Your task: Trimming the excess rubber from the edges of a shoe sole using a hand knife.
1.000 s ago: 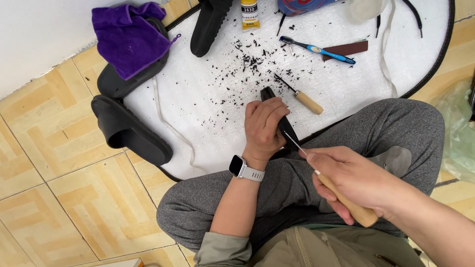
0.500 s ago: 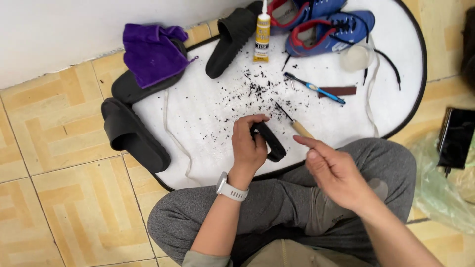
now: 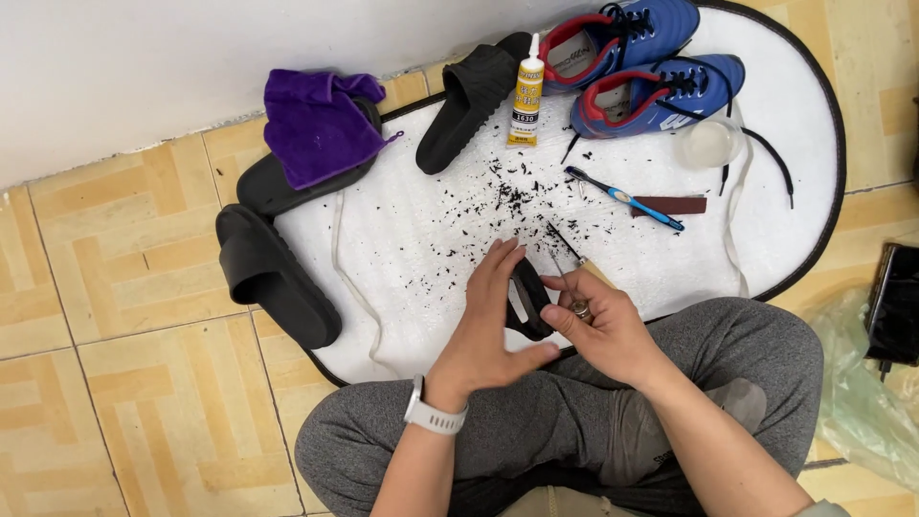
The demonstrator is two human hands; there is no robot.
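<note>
I sit cross-legged at a white oval mat (image 3: 421, 239) strewn with black shavings. My left hand (image 3: 483, 330), with a white watch on its wrist, grips a small black rubber piece (image 3: 527, 304) from the left. My right hand (image 3: 605, 327) pinches the same piece from the right with thumb and fingertips. The piece is held just above my knee at the mat's near edge. A wooden-handled awl (image 3: 577, 258) lies on the mat right behind my right hand.
At the mat's far side are two blue and red sports shoes (image 3: 661, 86), a glue bottle (image 3: 526, 96), a black slide (image 3: 469, 101), a blue toothbrush (image 3: 627, 199), a brown strip (image 3: 670, 205) and a clear cup (image 3: 710, 144). Two black slides (image 3: 273, 273) and a purple cloth (image 3: 316, 124) lie left.
My right hand has put down the wooden-handled awl and come to the black piece. The view has tilted up, showing more of the mat's far side.
</note>
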